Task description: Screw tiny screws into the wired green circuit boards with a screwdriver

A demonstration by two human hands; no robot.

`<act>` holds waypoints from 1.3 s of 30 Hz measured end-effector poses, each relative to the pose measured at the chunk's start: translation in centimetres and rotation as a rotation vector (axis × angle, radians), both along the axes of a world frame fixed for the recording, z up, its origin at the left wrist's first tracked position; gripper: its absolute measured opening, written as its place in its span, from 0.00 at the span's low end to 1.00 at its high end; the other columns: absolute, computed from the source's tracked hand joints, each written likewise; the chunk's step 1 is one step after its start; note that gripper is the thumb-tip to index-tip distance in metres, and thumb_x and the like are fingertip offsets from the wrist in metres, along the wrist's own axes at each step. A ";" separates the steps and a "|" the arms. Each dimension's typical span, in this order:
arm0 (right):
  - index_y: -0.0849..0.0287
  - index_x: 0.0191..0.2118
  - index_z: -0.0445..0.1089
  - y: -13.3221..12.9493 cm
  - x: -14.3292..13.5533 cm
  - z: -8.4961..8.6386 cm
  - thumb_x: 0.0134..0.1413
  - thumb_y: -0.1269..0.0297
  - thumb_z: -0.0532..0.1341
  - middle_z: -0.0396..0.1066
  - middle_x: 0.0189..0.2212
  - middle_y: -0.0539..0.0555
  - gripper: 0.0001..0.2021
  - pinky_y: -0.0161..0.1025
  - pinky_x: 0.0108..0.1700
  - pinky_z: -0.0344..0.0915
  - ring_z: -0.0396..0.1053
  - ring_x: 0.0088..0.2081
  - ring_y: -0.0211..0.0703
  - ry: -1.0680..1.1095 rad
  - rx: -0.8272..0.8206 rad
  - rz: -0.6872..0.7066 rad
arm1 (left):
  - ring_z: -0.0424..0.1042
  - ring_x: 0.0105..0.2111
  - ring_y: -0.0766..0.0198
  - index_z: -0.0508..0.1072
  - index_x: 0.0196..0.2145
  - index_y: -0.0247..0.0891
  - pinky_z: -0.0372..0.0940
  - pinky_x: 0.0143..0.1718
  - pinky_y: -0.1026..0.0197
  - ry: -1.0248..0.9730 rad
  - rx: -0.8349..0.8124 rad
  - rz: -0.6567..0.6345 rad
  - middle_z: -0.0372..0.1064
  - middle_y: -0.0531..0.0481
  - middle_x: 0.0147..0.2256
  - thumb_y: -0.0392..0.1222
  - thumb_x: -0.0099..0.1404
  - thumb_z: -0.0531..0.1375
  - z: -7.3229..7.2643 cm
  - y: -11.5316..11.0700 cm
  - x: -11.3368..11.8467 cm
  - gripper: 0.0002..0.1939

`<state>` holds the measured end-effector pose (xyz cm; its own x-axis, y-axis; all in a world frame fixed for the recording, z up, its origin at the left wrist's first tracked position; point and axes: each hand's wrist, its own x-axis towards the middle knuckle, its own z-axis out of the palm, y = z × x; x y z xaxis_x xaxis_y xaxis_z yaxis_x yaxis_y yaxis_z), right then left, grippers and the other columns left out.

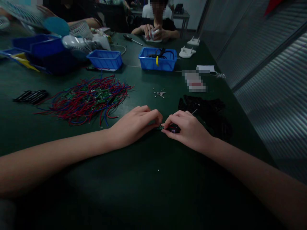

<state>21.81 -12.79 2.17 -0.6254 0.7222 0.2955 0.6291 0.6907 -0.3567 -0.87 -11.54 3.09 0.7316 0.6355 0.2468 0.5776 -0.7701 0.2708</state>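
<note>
My left hand [137,124] rests on the dark green table, its thumb and fingers closed on a small green circuit board [160,127]. Close against it on the right, my right hand [188,129] pinches the same board's other end with its fingertips. A screwdriver with a dark handle [174,129] lies within my right hand, and its thin metal shaft sticks out behind the knuckles. Beyond my hands lies a small scatter of screws [160,93]. To the left spreads a heap of circuit boards with red and blue wires [88,99].
Black parts [208,110] lie right of my right hand; more black strips [31,96] lie far left. Blue bins [157,64] and a white fan [76,42] stand farther back. A person [157,19] across the table holds a white part. A blinded partition [275,64] borders the right.
</note>
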 end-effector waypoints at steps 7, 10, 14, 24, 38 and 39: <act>0.56 0.36 0.68 0.0 0.0 0.1 0.54 0.63 0.63 0.72 0.34 0.49 0.05 0.38 0.41 0.56 0.66 0.39 0.39 0.009 0.003 -0.002 | 0.65 0.38 0.60 0.66 0.42 0.39 0.54 0.35 0.58 0.202 0.327 -0.086 0.72 0.49 0.34 0.39 0.71 0.49 0.4 -0.6 0.1 0.07; 0.57 0.35 0.68 -0.1 0.0 0.1 0.54 0.64 0.63 0.72 0.33 0.49 0.05 0.37 0.41 0.56 0.66 0.38 0.39 0.008 0.015 -0.003 | 0.64 0.39 0.58 0.65 0.42 0.38 0.54 0.36 0.57 0.245 0.413 -0.124 0.73 0.48 0.35 0.36 0.69 0.50 0.8 -1.0 0.5 0.06; 0.57 0.36 0.68 -0.1 0.0 0.0 0.53 0.64 0.63 0.71 0.34 0.50 0.05 0.37 0.40 0.56 0.65 0.38 0.39 0.006 0.025 -0.008 | 0.65 0.37 0.58 0.66 0.45 0.38 0.55 0.36 0.56 0.275 0.480 -0.161 0.73 0.47 0.36 0.34 0.69 0.47 1.1 -1.4 0.9 0.10; 0.56 0.36 0.68 -0.1 0.1 -0.1 0.55 0.60 0.62 0.71 0.33 0.48 0.06 0.37 0.40 0.54 0.66 0.37 0.38 0.016 -0.010 -0.015 | 0.68 0.33 0.62 0.65 0.47 0.32 0.58 0.36 0.58 0.244 0.323 -0.253 0.71 0.45 0.36 0.35 0.69 0.47 0.5 -0.7 -0.1 0.12; 0.56 0.36 0.69 -0.1 0.1 -0.2 0.54 0.61 0.63 0.72 0.34 0.47 0.05 0.36 0.42 0.53 0.66 0.37 0.36 0.044 -0.034 -0.020 | 0.69 0.39 0.65 0.67 0.43 0.41 0.62 0.41 0.61 -0.106 -0.048 -0.043 0.70 0.52 0.39 0.43 0.66 0.58 -1.7 -0.2 -1.0 0.09; 0.56 0.36 0.69 -0.2 0.1 -0.1 0.54 0.61 0.62 0.72 0.34 0.47 0.05 0.36 0.42 0.53 0.66 0.37 0.36 0.044 -0.038 -0.019 | 0.69 0.40 0.65 0.68 0.43 0.41 0.61 0.41 0.61 -0.107 -0.050 -0.057 0.69 0.52 0.39 0.42 0.66 0.58 -1.7 -0.2 -1.1 0.09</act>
